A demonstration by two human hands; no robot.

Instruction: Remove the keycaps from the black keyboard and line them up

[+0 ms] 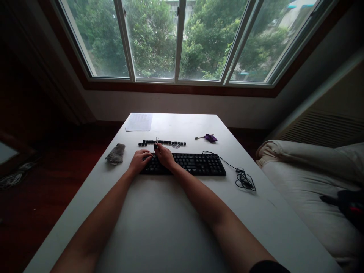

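A black keyboard [196, 163] lies across the white table, its left end partly covered by my hands. My left hand [139, 160] rests at that left end, fingers stretched over the keys and apart. Above the keys, my right hand [164, 154] pinches a small wire keycap puller [156, 141], its thin wires pointing up; a dark piece shows at the fingertips, too small to make out. Just behind the keyboard stands a row of loose black keycaps [167, 142]. Near the row's right half is a round, clear-looking item [176, 145].
A grey cloth [115, 154] lies left of the keyboard, and a paper sheet [139, 122] at the back left. Behind right are a purple item [211, 138] and a small brush [200, 137]. The coiled cable [245, 181] lies right, beside a cushioned seat [301, 189].
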